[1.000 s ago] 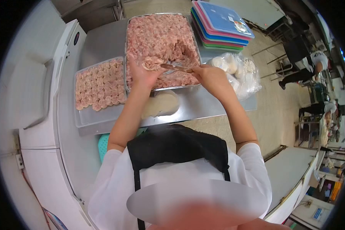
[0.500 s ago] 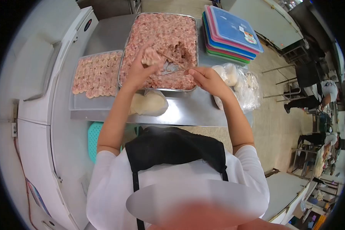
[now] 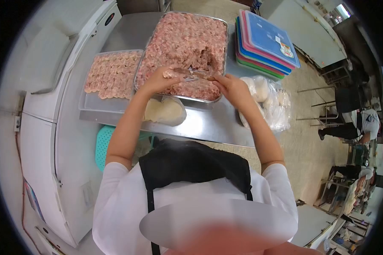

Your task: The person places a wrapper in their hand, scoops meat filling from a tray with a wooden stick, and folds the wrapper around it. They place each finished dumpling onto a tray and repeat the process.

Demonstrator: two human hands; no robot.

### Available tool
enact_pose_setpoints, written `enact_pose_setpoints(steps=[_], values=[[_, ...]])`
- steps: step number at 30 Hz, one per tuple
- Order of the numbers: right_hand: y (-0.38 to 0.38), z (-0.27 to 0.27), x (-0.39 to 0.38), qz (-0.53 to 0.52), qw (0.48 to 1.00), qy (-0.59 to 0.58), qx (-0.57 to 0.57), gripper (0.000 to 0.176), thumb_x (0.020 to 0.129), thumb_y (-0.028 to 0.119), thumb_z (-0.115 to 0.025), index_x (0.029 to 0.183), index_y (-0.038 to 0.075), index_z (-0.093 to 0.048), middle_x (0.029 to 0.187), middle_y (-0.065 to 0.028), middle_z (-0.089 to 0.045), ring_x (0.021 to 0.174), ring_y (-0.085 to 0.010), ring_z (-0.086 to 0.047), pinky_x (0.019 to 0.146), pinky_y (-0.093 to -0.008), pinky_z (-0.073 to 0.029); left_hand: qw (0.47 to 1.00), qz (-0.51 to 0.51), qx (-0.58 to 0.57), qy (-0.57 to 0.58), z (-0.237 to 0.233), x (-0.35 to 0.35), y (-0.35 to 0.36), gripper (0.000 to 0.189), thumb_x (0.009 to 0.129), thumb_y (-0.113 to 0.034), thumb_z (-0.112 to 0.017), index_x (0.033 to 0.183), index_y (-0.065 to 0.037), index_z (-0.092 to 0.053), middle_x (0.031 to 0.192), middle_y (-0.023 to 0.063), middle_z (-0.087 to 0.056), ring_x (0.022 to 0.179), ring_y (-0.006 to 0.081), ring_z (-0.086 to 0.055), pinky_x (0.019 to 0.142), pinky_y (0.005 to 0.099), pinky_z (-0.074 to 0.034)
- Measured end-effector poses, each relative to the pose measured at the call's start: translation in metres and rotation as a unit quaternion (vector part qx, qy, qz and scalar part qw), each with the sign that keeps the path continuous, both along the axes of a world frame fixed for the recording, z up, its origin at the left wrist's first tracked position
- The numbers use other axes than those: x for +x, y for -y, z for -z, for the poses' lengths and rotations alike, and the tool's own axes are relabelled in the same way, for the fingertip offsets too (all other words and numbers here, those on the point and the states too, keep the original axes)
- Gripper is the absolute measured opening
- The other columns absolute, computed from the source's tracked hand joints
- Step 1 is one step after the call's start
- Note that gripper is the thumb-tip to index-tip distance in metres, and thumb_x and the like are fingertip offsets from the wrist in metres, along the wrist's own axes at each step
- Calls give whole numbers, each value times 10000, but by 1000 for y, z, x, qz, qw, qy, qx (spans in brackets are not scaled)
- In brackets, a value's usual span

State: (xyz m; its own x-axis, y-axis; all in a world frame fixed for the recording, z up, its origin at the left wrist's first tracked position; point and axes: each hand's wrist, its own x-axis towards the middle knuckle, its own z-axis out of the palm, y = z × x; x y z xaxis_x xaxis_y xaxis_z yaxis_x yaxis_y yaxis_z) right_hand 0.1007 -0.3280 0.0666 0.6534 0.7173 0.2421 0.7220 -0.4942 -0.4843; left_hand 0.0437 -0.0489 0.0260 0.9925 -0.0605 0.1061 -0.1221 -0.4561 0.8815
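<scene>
A metal tray [image 3: 222,98] heaped with pinkish minced meat [image 3: 187,38] lies before me, with a hollow scooped at its near right. My right hand [image 3: 234,87] grips one end of a thin wooden spatula [image 3: 195,75], which reaches leftward over the hollow. Low over the tray's near left part, my left hand [image 3: 157,80] is closed around a small meat-filled dumpling [image 3: 169,74], mostly hidden by the fingers. The spatula's far end meets the dumpling in this view. To the left, a clear plastic tray [image 3: 102,105] holds rows of shaped dumplings [image 3: 112,74].
A bag of pale round wrappers [image 3: 166,111] lies at the table's [image 3: 208,123] front edge. More bagged wrappers [image 3: 266,97] sit right, below stacked coloured lidded containers [image 3: 266,38]. A white freezer [image 3: 68,140] stands left, a turquoise basket [image 3: 104,146] underneath. Two people work far right.
My left hand has turned and closed over the dumpling, which was showing in my more open palm. The spatula now reaches it. The whole view has shifted slightly.
</scene>
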Motion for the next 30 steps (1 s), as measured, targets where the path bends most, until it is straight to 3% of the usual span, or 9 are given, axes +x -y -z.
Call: enact_pose_setpoints(steps=[5, 6, 9, 13, 16, 19, 23, 25, 30], values=[[-6, 43, 0, 48, 998, -31, -33, 252, 923, 261, -535, 1128, 164, -644, 865, -161, -659, 843, -329, -639, 707, -410, -499, 990, -38, 37, -133, -11, -5, 7, 536, 760, -371, -748, 1162, -49, -598, 1131, 124, -646, 1021, 222, -608, 902, 343, -452], [0, 31, 7, 105, 952, 18, -286, 265, 925, 290, -524, 1121, 165, -651, 909, -168, -666, 868, -336, -637, 716, -414, -499, 992, -57, 31, -105, -11, -8, 9, 557, 756, -379, -751, 1181, -58, -588, 1140, 129, -642, 1031, 227, -605, 903, 347, -452], [16, 13, 7, 91, 967, -37, -233, 270, 923, 298, -523, 1109, 166, -667, 952, -176, -668, 889, -343, -634, 727, -411, -501, 993, -78, 11, -89, -27, -15, 3, 579, 740, -365, -764, 1209, -86, -570, 1151, 138, -634, 1053, 249, -595, 910, 356, -449], [27, -14, -2, 75, 982, -175, 22, 281, 920, 245, -586, 1121, 65, -664, 990, -147, -688, 856, -250, -653, 768, -329, -496, 989, -46, 29, 138, -38, -17, 6, 489, 724, -290, -762, 1144, -99, -602, 1098, 117, -642, 1035, 251, -599, 899, 351, -453], [4, -8, -20, -34, 984, -154, 80, 309, 922, 292, -583, 1138, 82, -650, 965, -167, -676, 846, -311, -647, 760, -346, -494, 997, 59, 50, 6, -49, -16, 4, 409, 721, -227, -743, 1084, -80, -626, 1053, 100, -647, 983, 239, -610, 873, 337, -461], [-5, 3, -13, -85, 972, -215, 45, 302, 921, 285, -586, 1125, 69, -642, 989, -173, -670, 875, -305, -649, 773, -344, -493, 984, 144, 99, 43, -44, -8, -2, 376, 715, -203, -733, 1053, -70, -638, 1029, 95, -649, 927, 234, -620, 847, 326, -469], [-10, -46, -23, 51, 992, -11, -111, 242, 895, 217, -613, 1110, 112, -651, 959, -146, -661, 840, -327, -635, 731, -381, -503, 999, 21, 44, -22, -23, -8, -7, 448, 703, -245, -756, 1085, -52, -625, 1036, 126, -642, 947, 247, -613, 864, 333, -462], [-12, -26, -31, 30, 999, 29, -27, 245, 891, 233, -609, 1107, 125, -648, 942, -155, -646, 828, -360, -617, 705, -395, -497, 999, -12, -15, -30, -2, -3, -15, 500, 701, -276, -766, 1111, -36, -611, 1087, 154, -633, 1013, 264, -602, 896, 344, -453], [-5, -33, -17, 7, 999, -44, 0, 237, 891, 219, -607, 1087, 100, -667, 965, -146, -669, 827, -326, -633, 727, -361, -501, 997, 14, 69, 2, -29, -17, -32, 603, 704, -315, -779, 1183, -15, -570, 1237, 210, -570, 1163, 317, -541, 980, 377, -414]])
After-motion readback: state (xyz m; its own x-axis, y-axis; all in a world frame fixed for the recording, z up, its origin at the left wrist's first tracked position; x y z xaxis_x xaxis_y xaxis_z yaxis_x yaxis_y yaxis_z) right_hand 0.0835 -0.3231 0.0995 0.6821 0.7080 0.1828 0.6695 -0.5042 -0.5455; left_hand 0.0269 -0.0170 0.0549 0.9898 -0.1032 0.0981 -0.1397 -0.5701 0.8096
